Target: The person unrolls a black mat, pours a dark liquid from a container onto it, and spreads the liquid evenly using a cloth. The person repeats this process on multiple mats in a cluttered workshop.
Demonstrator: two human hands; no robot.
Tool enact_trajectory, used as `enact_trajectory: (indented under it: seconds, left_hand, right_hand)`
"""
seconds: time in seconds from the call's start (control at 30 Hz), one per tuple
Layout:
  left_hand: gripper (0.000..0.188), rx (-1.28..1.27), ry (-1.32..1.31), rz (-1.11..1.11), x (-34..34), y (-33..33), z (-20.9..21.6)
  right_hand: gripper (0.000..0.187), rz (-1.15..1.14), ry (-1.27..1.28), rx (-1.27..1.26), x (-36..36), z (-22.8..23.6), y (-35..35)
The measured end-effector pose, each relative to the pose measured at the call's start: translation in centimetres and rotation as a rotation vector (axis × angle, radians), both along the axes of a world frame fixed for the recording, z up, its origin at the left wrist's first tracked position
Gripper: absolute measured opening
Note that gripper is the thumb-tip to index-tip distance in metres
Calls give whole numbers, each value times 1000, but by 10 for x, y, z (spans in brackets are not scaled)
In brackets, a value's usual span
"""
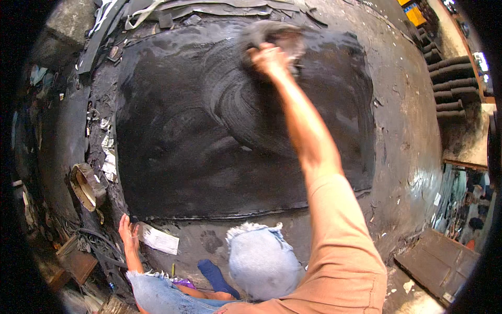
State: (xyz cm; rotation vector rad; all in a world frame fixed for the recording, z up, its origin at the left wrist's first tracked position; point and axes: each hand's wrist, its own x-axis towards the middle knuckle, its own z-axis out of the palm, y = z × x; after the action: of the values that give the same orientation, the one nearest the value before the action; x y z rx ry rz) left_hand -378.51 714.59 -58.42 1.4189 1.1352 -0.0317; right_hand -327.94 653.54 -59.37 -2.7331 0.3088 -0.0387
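Note:
A large black rubber-like sheet [178, 162] lies flat before me, with curved wet-looking streaks across its upper middle. My right hand [269, 58] reaches over its far part, fingers closed on a dark, rounded wad [277, 39] smeared by motion. It looks like a rag, though its exact kind cannot be made out. My left hand [129, 234] is beside my left knee, near the sheet's lower left corner. Its fingers are stretched out and nothing shows in them. A white piece of paper [159, 239] lies right next to it.
Left of the sheet stands a round tub [86, 187] with a pale inside, among paper scraps [109, 157]. Dark strips [225, 9] lie along the far edge. Dark rolled pieces [454, 83] are stacked at the right, above a brown board [439, 261]. My denim-covered knees are close to the near edge.

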Motion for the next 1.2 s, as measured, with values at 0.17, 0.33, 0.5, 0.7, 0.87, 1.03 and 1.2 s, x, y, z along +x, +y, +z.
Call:
enact_trajectory:
  seconds: [0.17,0.33,0.5,0.7,0.87,1.03,1.2]
  left_hand:
    - [37,-246,-190,231,-30,27,-15]
    - [40,-212,-144,311,-11,10,-37]
    - [28,225,4,176,-2,0,-29]
    - [24,320,-44,56,-5,-6,-3]
    - [31,-625,-405,117,-8,-39,20]
    - [32,-368,-297,-53,29,-17,61]
    - [18,-288,-405,188,130,-83,206]
  right_hand:
    - [63,-306,182,-179,-61,25,-211]
    - [78,-531,121,-240,-311,16,-296]
    - [67,-679,229,-197,-561,28,-257]
    - [69,-1041,611,-255,-682,68,-269]
    - [55,-990,257,-621,-668,81,-253]
    - [61,-1120,318,866,-578,21,-206]
    - [79,-1269,154,1519,-534,25,-236]
